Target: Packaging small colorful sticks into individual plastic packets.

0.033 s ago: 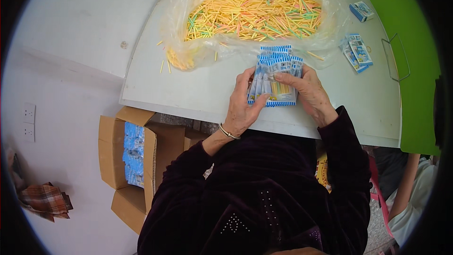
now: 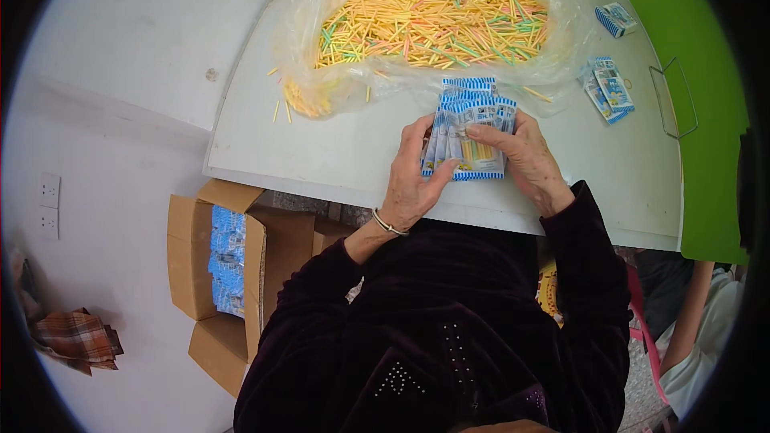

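Between my two hands is a fanned stack of small blue-and-white packets (image 2: 481,152), with clear fronts showing pale sticks inside. My left hand (image 2: 411,172) wraps the stack's left side, its thumb against the lower front. From the right, my right hand (image 2: 525,156) grips the stack with its thumb laid across the top packet; its other fingers are hidden behind. The stack is just above the near part of the white table (image 2: 337,152). Beyond it, a large clear plastic bag (image 2: 297,40) lies spread wide, full of thin yellow, pink and green sticks (image 2: 433,20).
More packets (image 2: 611,87) and a small bundle of packets (image 2: 615,19) lie at the table's right, beside a wire stand (image 2: 675,100) and green panel (image 2: 706,168). A cardboard box (image 2: 254,273) with blue packets stands lower left. Another person's arm (image 2: 690,321) shows lower right.
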Motion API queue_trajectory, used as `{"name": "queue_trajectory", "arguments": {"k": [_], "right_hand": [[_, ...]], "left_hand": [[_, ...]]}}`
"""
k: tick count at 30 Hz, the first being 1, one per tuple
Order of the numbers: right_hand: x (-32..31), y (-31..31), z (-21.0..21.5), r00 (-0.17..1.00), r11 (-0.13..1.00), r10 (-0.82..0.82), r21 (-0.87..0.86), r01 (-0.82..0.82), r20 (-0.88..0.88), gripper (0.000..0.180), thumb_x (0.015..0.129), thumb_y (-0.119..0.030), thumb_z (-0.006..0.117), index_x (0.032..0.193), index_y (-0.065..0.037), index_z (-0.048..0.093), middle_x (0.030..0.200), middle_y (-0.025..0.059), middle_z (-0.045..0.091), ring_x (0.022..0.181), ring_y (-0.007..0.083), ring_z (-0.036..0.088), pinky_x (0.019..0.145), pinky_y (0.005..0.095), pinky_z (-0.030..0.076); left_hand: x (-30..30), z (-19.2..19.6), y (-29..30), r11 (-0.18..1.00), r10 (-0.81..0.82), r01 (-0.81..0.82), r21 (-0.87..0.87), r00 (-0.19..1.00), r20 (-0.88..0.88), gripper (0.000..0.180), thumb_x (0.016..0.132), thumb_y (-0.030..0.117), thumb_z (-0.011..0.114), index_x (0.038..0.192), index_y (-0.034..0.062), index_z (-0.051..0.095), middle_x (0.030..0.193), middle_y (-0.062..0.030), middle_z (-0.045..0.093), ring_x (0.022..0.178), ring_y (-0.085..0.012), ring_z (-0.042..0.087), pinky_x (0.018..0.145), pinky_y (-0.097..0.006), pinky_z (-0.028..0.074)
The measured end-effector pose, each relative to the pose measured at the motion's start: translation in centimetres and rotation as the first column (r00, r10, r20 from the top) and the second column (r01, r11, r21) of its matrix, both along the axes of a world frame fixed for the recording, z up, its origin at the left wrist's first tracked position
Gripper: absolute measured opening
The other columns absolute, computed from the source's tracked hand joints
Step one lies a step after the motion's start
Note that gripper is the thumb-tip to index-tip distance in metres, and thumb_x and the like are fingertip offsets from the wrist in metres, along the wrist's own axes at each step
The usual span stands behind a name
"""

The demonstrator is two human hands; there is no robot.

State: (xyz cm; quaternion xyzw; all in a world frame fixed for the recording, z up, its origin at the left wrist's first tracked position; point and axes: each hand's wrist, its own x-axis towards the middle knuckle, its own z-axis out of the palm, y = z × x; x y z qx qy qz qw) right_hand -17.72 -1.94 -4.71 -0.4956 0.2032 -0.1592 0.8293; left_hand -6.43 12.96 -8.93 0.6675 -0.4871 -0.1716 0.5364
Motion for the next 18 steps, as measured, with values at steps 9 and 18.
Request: {"name": "queue_trajectory", "arguments": {"k": [9, 18], "right_hand": [[-1.0, 1.3, -1.1, 0.992, 0.993, 0.053, -0.111, -0.04, 0.117, 0.058, 0.072, -0.007, 0.072, 0.122, -0.001, 0.042, 0.104, 0.0064, 0.059, 0.094, 0.0124, 0.057, 0.086, 0.0264, 0.045], [-1.0, 1.0, -0.9, 0.968, 0.922, 0.101, -0.387, -0.004, 0.231, 0.096, 0.062, -0.021, 0.082, 0.136, -0.002, 0.023, 0.128, 0.0127, 0.038, 0.118, 0.0193, 0.041, 0.099, 0.032, 0.035]], "left_hand": [[1.2, 1.6, -0.6, 0.965, -0.252, 0.255, -0.052, 0.867, -0.43, 0.1, 0.07, 0.003, 0.072, 0.138, 0.0018, -0.001, 0.132, -0.0169, 0.031, 0.121, -0.0252, 0.039, 0.101, -0.038, 0.034], [-0.1, 2.0, -1.9, 0.93, -0.329, 0.301, -0.211, 0.937, -0.116, 0.106, 0.067, 0.002, 0.067, 0.138, 0.0051, -0.011, 0.135, -0.0212, 0.027, 0.127, -0.0288, 0.031, 0.104, -0.038, 0.028]]}}
